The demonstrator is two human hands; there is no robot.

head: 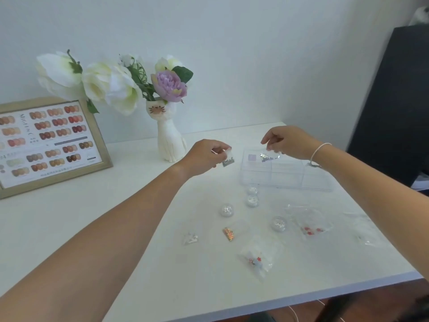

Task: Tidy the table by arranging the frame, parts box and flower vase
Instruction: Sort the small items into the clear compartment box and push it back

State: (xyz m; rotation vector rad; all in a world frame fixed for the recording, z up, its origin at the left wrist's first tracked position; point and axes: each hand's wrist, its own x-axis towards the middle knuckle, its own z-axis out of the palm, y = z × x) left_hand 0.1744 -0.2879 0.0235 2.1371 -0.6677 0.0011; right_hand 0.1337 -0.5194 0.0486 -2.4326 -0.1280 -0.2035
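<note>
While right hand hovers over parts box, vase well left.

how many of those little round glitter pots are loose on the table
4. Two sit close together just in front of the clear parts box, at and; one further left; one nearer, right. The sachets may hide more.

White table: gold frame at 9 o'clock, cat-shaped flower vase at 11, clear parts box at 2. Small glitter pots and clear sachets scattered 4 to 6 o'clock.
</note>
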